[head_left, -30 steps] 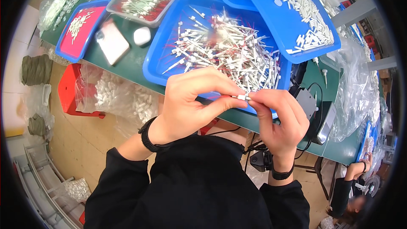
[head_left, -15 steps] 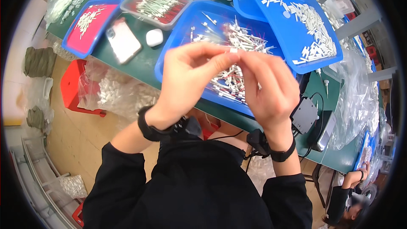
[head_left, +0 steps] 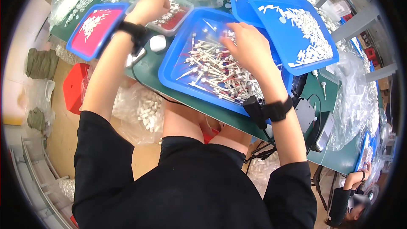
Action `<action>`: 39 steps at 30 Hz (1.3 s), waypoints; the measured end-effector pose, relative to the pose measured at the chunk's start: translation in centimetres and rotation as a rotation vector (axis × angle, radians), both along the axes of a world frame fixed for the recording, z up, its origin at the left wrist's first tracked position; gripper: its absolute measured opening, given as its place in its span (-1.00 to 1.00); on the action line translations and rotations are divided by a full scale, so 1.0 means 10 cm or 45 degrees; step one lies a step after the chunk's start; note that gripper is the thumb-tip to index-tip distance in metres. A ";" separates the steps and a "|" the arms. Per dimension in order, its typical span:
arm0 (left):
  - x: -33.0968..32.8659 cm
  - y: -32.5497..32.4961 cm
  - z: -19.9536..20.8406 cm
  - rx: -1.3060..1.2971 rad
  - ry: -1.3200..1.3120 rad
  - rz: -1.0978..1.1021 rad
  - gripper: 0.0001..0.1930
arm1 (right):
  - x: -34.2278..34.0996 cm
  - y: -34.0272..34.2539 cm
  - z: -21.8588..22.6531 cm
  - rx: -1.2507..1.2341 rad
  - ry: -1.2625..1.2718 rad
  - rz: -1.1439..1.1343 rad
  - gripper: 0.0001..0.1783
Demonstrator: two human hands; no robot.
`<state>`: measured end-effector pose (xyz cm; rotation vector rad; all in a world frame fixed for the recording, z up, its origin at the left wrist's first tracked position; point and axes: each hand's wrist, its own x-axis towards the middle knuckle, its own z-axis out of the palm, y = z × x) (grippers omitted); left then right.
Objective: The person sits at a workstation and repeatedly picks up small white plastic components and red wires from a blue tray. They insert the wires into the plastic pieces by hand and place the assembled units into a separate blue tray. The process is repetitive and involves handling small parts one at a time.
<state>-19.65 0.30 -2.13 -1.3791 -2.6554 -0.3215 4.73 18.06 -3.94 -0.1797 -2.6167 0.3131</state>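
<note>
My left hand [head_left: 149, 8] reaches over the clear plastic tub [head_left: 185, 20] of thin white-tipped sticks at the back left. Its fingers curl down at the sticks, and what is between them is hidden. My right hand [head_left: 251, 47] hangs over the large blue tray [head_left: 169, 73], thumb and fingers apart and a little blurred. Nothing shows clearly in its grasp. Below it lies a heap of slim white sticks [head_left: 220, 70] with small white caps, some showing red.
A blue tray with a pink bottom [head_left: 78, 44] stands at the left. At the right, another blue tray [head_left: 271, 21] holds small white pieces. A white rounded case [head_left: 158, 43] sits beside my left forearm. A metal-grey device [head_left: 305, 114] and cables lie by my right wrist.
My hands were together over the large tray, fingertips meeting at a small white piece. They have parted: the left went out to the clear tub, the right stayed over the tray and opened.
</note>
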 end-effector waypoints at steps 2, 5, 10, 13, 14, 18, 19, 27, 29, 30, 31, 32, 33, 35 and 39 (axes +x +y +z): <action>-0.05 -0.01 -0.04 -0.036 0.045 0.017 -0.90 | 0.13 0.00 0.16 -0.062 0.134 0.065 -0.63; 0.07 -0.01 0.02 -0.100 0.078 0.032 -0.89 | 0.50 0.28 0.65 -0.376 -0.007 0.041 -0.58; 0.04 -0.06 -0.01 0.121 0.392 -0.140 -0.92 | 0.98 1.37 0.74 -0.182 -0.328 -0.304 -0.62; 0.05 -0.08 0.00 0.080 0.439 -0.263 -0.92 | 1.05 1.54 0.52 -0.171 -0.369 -0.454 -0.63; 0.05 -0.08 -0.02 0.116 0.435 -0.252 -0.91 | 1.05 1.56 0.47 -0.175 -0.339 -0.511 -0.64; 0.06 -0.03 -0.02 0.375 0.361 -0.197 -0.90 | 0.87 1.56 0.35 -0.162 -0.335 -0.326 -0.74; 0.09 -0.03 0.00 0.473 0.327 -0.176 -0.89 | 0.84 1.55 0.32 -0.148 -0.306 -0.306 -0.76; 0.06 -0.06 0.02 0.777 -0.010 0.040 -0.74 | 0.71 1.47 0.20 -0.147 -0.259 -0.417 -0.85; 0.04 -0.08 0.01 0.792 -0.109 0.090 -0.72 | 0.71 1.43 0.23 -0.132 -0.229 -0.462 -0.85; -0.01 -0.10 0.00 0.800 -0.143 0.092 -0.72 | 0.72 1.41 0.25 -0.123 -0.212 -0.486 -0.85; -0.05 -0.11 0.00 0.808 -0.177 0.093 -0.71 | 0.74 1.44 0.25 -0.138 -0.145 -0.468 -0.84; -0.09 -0.10 -0.01 0.902 -0.239 0.095 -0.75 | 0.77 1.49 0.25 -0.152 -0.078 -0.450 -0.84; -0.09 -0.08 0.00 0.993 -0.305 0.100 -0.78 | 0.78 1.50 0.26 -0.169 -0.015 -0.430 -0.83; -0.07 -0.04 0.02 1.124 -0.347 0.137 -0.82 | 0.82 1.48 0.31 -0.214 0.121 -0.394 -0.82; 0.36 -0.06 0.26 1.427 -0.557 0.115 -0.80 | 0.94 1.10 0.70 -0.597 0.235 -0.368 -0.83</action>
